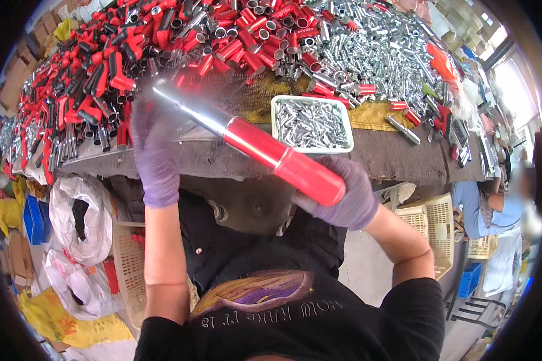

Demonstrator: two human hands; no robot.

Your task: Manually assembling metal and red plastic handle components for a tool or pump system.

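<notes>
A long red cylindrical tool (265,148) with a rounded red end and a shiny metal shaft slants across the middle, in front of me. My right hand (356,195), in a purple glove, is closed around its thick red end from below. Near the shaft's tip is my left hand (155,150), gloved in purple too. Motion smears its fingers, so I cannot tell whether they grip the shaft. Beyond the tool, a white tray (351,143) full of small metal pins rests on the table's front part.
Red-and-black handled tools (102,78) are heaped at the left of the table (403,153). Red sleeves (253,42) lie at the centre back, loose metal parts (373,54) at the right. Below stand a plastic crate (129,265) and white sacks (81,222). Another person (488,207) is at far right.
</notes>
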